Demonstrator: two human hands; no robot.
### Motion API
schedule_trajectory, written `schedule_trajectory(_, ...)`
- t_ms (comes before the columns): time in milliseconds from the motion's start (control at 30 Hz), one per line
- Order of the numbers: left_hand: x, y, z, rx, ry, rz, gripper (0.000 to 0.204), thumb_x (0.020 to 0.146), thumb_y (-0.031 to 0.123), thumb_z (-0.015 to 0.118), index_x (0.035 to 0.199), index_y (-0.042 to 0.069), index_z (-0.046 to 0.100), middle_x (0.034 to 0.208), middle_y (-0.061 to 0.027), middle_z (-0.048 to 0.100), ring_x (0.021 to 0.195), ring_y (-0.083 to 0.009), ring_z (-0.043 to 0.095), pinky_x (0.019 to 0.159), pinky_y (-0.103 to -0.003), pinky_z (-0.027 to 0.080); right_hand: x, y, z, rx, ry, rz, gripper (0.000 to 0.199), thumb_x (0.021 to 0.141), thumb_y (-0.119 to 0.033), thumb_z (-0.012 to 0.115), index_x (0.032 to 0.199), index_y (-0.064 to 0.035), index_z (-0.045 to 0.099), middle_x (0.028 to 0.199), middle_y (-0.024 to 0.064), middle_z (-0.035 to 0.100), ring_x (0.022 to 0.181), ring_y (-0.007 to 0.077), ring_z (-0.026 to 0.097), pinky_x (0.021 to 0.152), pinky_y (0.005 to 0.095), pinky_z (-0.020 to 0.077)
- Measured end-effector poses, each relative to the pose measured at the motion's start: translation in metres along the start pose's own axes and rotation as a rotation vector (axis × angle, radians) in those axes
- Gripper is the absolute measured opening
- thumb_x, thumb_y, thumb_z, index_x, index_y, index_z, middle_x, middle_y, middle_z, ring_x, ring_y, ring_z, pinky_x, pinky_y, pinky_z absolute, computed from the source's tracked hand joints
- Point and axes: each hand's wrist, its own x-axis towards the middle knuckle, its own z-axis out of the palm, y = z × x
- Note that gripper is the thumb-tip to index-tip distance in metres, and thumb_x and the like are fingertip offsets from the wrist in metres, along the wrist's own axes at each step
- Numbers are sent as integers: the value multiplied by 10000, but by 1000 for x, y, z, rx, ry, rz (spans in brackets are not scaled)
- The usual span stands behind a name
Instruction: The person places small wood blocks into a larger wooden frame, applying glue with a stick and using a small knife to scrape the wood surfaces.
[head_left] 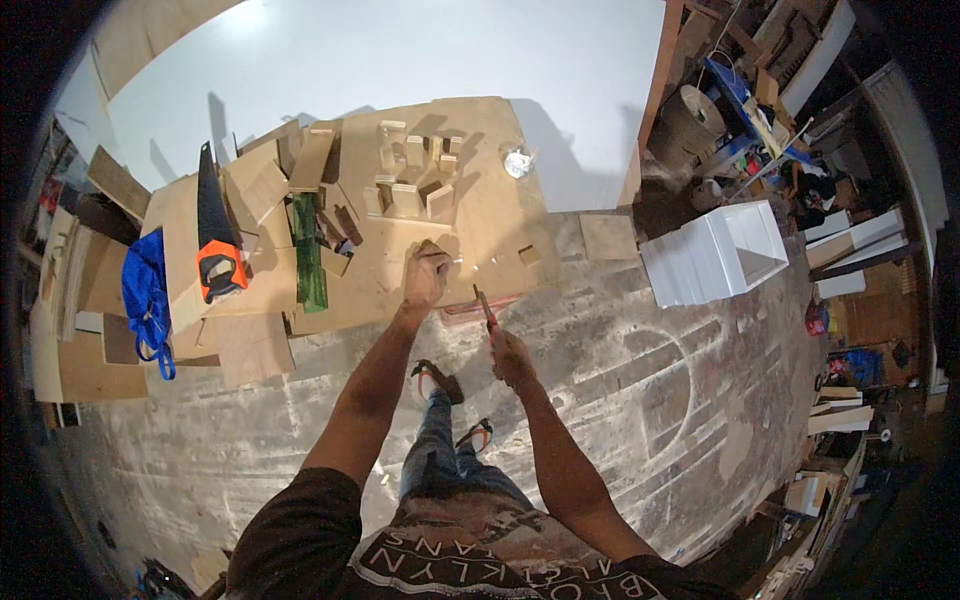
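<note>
Plywood sheet point(470, 225) is lying on the floor point(640, 360) in front of you, and you are bending over its near edge. Your left hand point(425, 272) is pressing on the sheet, with the fingers curled together and pinching something small and pale, perhaps a nail; it is too small to tell. Your right hand point(510, 358) is gripping the handle of a hammer point(487, 310), fingers wrapped tightly around it, the head pointing to the sheet just right of your left hand.

The two hands are working very near each other. If the hammer is coming down a little off line, I think it could be hitting your left fingers, or bending the small piece. Your feet in sandals point(455, 405) are standing just beside the edge, so a slipping tool could reach them too.

Farther on the sheet, small wood blocks point(410, 175) are standing, and a handsaw point(215, 235) is lying at the left, near a blue bag point(147, 290).
</note>
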Motion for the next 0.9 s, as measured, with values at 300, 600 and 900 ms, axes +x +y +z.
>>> schedule_trajectory(300,-2,-18,7,-60,55,77,138,627,-25,651,752,29,677,773,-102,643,770,-300,598,737,-404,430,24,-71,58,-312,315,-429,449,1045,-384,395,1136,-16,635,955,288,667,975,481,629,793,507,514)
schedule_trajectory(600,4,-12,1,-41,-36,59,92,676,-40,602,729,-2,668,730,-139,626,765,-339,607,716,-423,478,32,-81,68,-349,354,-401,422,1033,-361,406,1186,-34,623,954,298,664,923,502,629,792,569,496)
schedule_trajectory(900,3,-16,4,-50,-29,60,99,706,-18,626,770,2,699,793,-161,654,808,-369,624,776,-440,488,42,-67,71,-396,355,-388,418,1031,-368,390,1129,-36,625,947,294,663,912,507,627,770,569,492)
